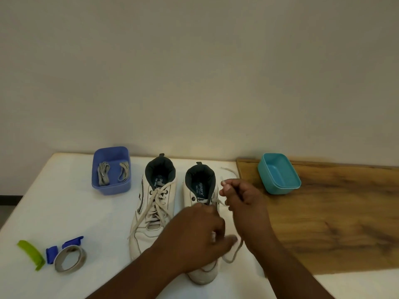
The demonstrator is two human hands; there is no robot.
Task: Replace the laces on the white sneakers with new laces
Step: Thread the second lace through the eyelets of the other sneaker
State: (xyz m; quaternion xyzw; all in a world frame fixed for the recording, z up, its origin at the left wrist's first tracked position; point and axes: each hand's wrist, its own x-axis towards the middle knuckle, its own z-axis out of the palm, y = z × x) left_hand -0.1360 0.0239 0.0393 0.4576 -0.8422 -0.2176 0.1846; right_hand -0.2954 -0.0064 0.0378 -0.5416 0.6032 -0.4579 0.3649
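On the white table [64,201], two white sneakers [155,203] stand near the far edge. The left hand [194,236] rests curled over the right shoe's lacing; the right hand [241,197] pinches its lace [234,253]. New laces [103,173] lie in the blue tub [111,188], far-left.

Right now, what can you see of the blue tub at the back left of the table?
The blue tub is a small, rectangular plastic-looking container with rounded corners, standing upright and open on the white table near the wall, left of the left sneaker. Inside lie two bundled grey laces, side by side. Neither hand touches it; both are at the right sneaker.
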